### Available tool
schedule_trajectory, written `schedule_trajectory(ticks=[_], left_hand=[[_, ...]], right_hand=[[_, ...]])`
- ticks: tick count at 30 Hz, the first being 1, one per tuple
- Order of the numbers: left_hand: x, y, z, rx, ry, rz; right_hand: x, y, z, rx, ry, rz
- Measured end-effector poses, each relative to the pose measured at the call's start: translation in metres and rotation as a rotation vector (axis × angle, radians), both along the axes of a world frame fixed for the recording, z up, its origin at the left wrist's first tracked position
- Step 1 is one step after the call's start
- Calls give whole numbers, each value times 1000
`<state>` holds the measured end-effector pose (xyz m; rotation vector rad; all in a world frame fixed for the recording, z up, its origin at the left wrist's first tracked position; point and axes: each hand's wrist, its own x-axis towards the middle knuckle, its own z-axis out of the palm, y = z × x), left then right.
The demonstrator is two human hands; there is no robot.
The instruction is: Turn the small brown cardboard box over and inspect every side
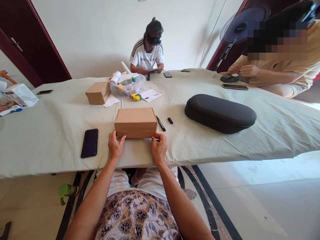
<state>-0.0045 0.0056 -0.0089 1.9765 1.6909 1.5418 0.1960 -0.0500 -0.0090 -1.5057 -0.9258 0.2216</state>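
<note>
A closed brown cardboard box (pixel 135 123) sits on the cloth-covered table in front of me. My left hand (pixel 116 145) grips its near left corner, thumb against the front face. At the near right corner, my right hand (pixel 159 146) has its fingers curled round the edge. Just right of the box lie a black marker (pixel 160 123) and its separate black cap (pixel 170 120). A dark phone (pixel 89 143) rests to the left of my left hand.
A black hard case (pixel 220 113) lies to the right. Farther back are a second cardboard box (pixel 98 93), a clear plastic basket (pixel 140 81) of odds and ends, and a yellow tape measure (pixel 135 97). Other people sit at the far side, the right and the left edge.
</note>
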Motion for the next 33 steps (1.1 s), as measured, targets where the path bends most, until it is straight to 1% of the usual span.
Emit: schedule_trajectory(ticks=[7,12,16,20,24,28,33], left_hand=[[0,-2,2,-20,-117,-2],[-4,0,0,-19,-159,32],[-2,0,1,-20,-95,9],[7,-1,2,-3,73,60],[14,-1,3,-66,173,92],[15,-2,3,-122,159,86],[14,-2,2,-125,95,32]], right_hand=[[1,1,-1,-11,-69,84],[2,1,-1,-43,-10,118],[1,4,-3,-73,-2,107],[-1,7,-8,-32,-80,75],[-2,7,-11,4,-127,85],[-2,5,-10,25,-180,85],[-4,3,-5,11,-215,53]])
